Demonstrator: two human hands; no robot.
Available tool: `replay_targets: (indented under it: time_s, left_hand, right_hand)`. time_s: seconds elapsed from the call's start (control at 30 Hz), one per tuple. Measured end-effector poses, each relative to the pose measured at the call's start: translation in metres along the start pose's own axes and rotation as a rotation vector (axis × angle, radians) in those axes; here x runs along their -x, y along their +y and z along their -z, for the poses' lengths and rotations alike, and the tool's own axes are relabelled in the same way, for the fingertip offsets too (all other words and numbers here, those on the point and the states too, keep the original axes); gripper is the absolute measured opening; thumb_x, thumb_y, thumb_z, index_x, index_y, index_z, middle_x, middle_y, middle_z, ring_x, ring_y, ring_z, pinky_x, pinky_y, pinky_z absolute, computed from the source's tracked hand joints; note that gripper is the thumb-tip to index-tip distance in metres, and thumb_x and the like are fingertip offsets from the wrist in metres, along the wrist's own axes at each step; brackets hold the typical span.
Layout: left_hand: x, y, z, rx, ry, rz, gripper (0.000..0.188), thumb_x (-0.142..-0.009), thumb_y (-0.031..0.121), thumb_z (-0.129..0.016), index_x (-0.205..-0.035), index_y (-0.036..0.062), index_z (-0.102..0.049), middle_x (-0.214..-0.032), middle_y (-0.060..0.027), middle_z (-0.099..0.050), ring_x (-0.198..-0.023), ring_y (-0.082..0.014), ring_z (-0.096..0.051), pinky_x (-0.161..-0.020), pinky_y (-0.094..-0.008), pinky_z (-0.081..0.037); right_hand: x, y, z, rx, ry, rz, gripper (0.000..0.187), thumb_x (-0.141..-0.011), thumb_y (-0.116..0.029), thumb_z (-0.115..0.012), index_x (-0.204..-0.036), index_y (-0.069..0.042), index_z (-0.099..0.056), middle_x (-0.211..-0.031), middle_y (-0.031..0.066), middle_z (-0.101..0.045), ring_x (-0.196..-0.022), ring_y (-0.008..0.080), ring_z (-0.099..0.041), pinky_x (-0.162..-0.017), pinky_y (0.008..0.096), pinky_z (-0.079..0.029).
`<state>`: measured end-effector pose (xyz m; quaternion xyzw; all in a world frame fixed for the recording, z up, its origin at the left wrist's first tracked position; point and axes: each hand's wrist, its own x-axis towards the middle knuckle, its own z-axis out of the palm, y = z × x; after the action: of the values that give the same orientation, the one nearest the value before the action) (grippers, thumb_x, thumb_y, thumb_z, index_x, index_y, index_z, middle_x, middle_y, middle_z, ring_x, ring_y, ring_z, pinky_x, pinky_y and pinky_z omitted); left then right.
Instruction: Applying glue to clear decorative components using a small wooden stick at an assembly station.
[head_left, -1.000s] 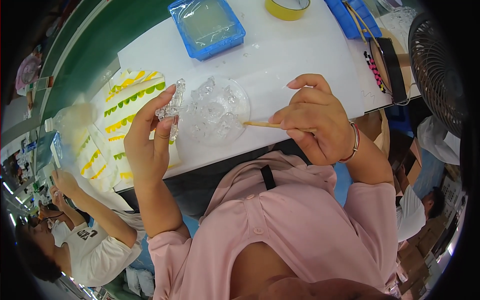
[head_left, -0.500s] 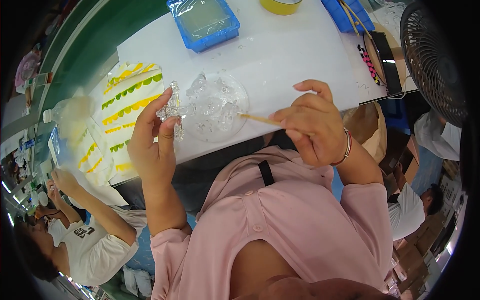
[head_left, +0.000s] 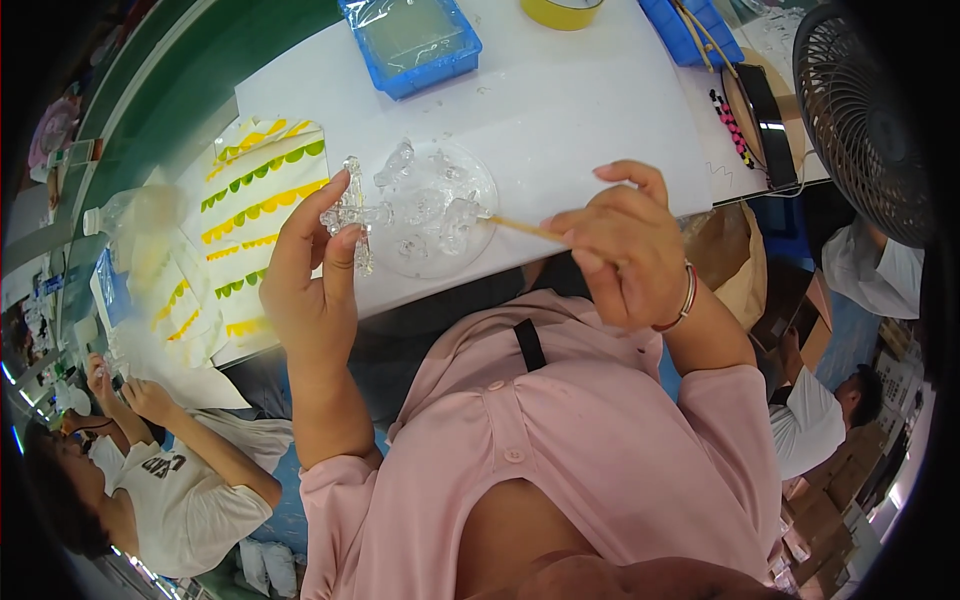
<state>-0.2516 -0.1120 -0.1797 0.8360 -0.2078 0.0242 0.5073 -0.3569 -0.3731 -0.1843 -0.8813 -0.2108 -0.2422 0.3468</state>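
Observation:
My left hand (head_left: 312,265) pinches a clear, cross-shaped plastic piece (head_left: 353,214) between thumb and fingertips, over the left edge of a round clear dish (head_left: 487,180). Several small transparent pieces lie on that dish, among them one clear lump (head_left: 398,166) toward its far side. From the right, my right hand (head_left: 630,250) grips a thin wooden stick (head_left: 528,229) between thumb and fingers. The stick's tip meets another clear piece (head_left: 459,224) at the dish's right side; whether it presses on it or only touches is too small to tell.
Beyond the dish stands a blue tray (head_left: 432,82) with a clear covering. Yellow tape (head_left: 560,12) lies farther back. Patterned yellow-and-green sheets (head_left: 262,190) spread at left, near a co-worker (head_left: 190,500). A phone (head_left: 768,125), beaded strand (head_left: 730,128) and black fan (head_left: 870,125) are at right.
The piece in my left hand has turned slightly, with its stem pointing over the dish. My right hand keeps the stick almost in place. The co-worker's hands at left have shifted.

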Motion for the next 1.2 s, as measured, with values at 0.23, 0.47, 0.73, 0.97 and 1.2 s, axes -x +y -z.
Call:
replay_targets:
  time_s: [0.23, 0.47, 0.73, 0.97, 1.2]
  left_hand:
    - [0.002, 0.002, 0.0, -0.127, 0.029, -0.024, 0.034, -0.088, 0.023, -0.07, -0.117, 0.0069, -0.066, -0.078, 0.0002, -0.057, -0.064, -0.0072, -0.045, -0.062, -0.0192, -0.041]
    - [0.003, -0.001, -0.005, -0.144, 0.169, -0.083, 0.033, -0.086, 0.024, -0.072, -0.114, 0.0073, -0.066, -0.085, -0.002, -0.064, -0.065, -0.0094, -0.051, -0.062, -0.0215, -0.045]
    - [0.001, -0.002, -0.008, -0.173, 0.147, 0.006, 0.032, -0.084, 0.024, -0.074, -0.11, 0.0072, -0.066, -0.091, -0.0043, -0.066, -0.067, -0.0117, -0.055, -0.064, -0.0238, -0.048]
    - [0.0, -0.003, -0.009, -0.154, 0.149, -0.01, 0.033, -0.083, 0.022, -0.075, -0.11, 0.0067, -0.066, -0.092, -0.0047, -0.066, -0.068, -0.0122, -0.057, -0.065, -0.024, -0.048]
    - [-0.003, -0.002, -0.005, -0.149, 0.089, -0.035, 0.033, -0.082, 0.017, -0.075, -0.112, 0.0061, -0.065, -0.096, -0.0058, -0.066, -0.071, -0.0129, -0.059, -0.067, -0.0245, -0.05]
  right_hand:
    - [-0.003, -0.001, 0.001, 0.077, 0.006, 0.001, 0.007, -0.088, -0.008, -0.055, -0.095, -0.011, -0.055, -0.096, 0.0053, -0.071, -0.068, 0.0178, -0.055, -0.094, 0.0452, -0.039]
    - [-0.006, 0.004, -0.007, 0.13, 0.036, 0.049, 0.009, -0.087, -0.007, -0.057, -0.095, -0.011, -0.055, -0.099, 0.0051, -0.071, -0.068, 0.0177, -0.055, -0.095, 0.044, -0.039]
    - [-0.008, 0.008, -0.01, 0.106, 0.003, 0.074, 0.011, -0.086, -0.005, -0.056, -0.095, -0.012, -0.055, -0.098, 0.0054, -0.072, -0.068, 0.0176, -0.056, -0.094, 0.0439, -0.039]
    - [-0.013, 0.01, -0.009, 0.083, 0.005, 0.071, 0.01, -0.087, -0.005, -0.055, -0.095, -0.011, -0.054, -0.094, 0.0061, -0.072, -0.067, 0.0181, -0.056, -0.094, 0.0442, -0.039]
    - [-0.026, 0.029, -0.014, 0.136, 0.101, 0.067, 0.011, -0.086, -0.003, -0.055, -0.095, -0.009, -0.053, -0.091, 0.0053, -0.071, -0.07, 0.0185, -0.057, -0.094, 0.0451, -0.039]
